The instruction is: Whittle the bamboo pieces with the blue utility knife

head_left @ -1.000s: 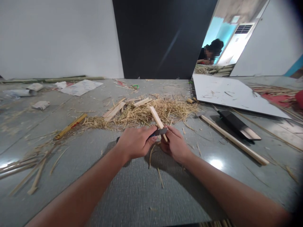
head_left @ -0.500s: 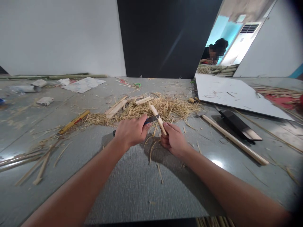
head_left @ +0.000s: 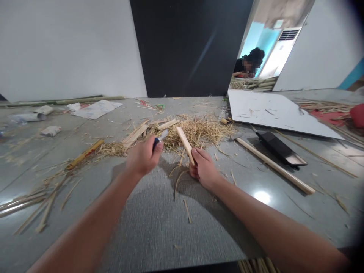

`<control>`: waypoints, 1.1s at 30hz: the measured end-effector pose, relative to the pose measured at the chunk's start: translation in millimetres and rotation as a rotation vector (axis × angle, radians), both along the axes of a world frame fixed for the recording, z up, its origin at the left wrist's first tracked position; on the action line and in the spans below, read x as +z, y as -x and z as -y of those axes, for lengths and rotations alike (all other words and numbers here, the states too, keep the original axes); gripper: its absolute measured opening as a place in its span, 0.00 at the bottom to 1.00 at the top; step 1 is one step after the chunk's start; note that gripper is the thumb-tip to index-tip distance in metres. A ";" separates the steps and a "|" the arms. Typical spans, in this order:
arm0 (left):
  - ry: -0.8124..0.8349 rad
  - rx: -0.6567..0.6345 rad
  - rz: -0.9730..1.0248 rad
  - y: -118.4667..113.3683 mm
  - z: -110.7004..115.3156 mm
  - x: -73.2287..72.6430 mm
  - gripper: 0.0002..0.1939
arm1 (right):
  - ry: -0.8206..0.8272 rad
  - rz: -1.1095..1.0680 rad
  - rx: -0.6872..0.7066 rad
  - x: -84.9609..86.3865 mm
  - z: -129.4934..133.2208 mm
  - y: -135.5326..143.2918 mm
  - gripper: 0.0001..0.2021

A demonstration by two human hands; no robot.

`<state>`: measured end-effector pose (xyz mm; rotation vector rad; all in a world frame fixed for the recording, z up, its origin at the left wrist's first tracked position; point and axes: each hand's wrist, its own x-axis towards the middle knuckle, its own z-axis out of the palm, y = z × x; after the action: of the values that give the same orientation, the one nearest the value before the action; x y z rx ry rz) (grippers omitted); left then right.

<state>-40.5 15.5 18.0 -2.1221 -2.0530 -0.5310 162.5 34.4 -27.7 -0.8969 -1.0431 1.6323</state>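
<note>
My left hand [head_left: 144,156] is wrapped round the dark blue handle of a knife [head_left: 163,135], its blade pointing up and to the right, apart from the wood. The blade is a little blurred. In my right hand [head_left: 204,167] the lower end of a flat, pale bamboo strip [head_left: 184,140] is gripped between thumb and fingers, the strip tilting up to the left. Behind both hands lies a heap of thin shavings [head_left: 196,131], with a few wider split pieces [head_left: 136,135] on its left side.
A yellow tube-like piece [head_left: 85,154] lies at left. To the right are a long pale wooden handle [head_left: 275,167], a black object [head_left: 281,148] and a white board [head_left: 273,110]. A person [head_left: 250,64] bends forward in the opening at the back.
My left hand has drawn the knife off the strip and away to the left. The right hand keeps its grip on the strip. The view has shifted slightly.
</note>
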 end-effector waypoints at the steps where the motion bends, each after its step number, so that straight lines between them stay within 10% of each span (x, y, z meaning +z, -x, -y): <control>1: 0.032 -0.093 -0.009 -10.2 3.9 -0.7 0.21 | -0.043 0.033 -0.009 -1.6 0.2 -0.7 0.18; 11: 0.169 -0.353 -0.049 -36.2 15.1 -6.6 0.25 | -0.521 0.490 -0.069 -1.8 5.1 -7.8 0.15; 33: 0.102 -0.190 -0.089 -27.2 11.8 0.6 0.27 | -0.300 0.288 0.017 -4.6 3.1 -5.9 0.19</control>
<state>-13.2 3.7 18.6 -2.3690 -1.8811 -0.3536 168.4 31.3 -32.2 -0.9367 -1.4532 1.3368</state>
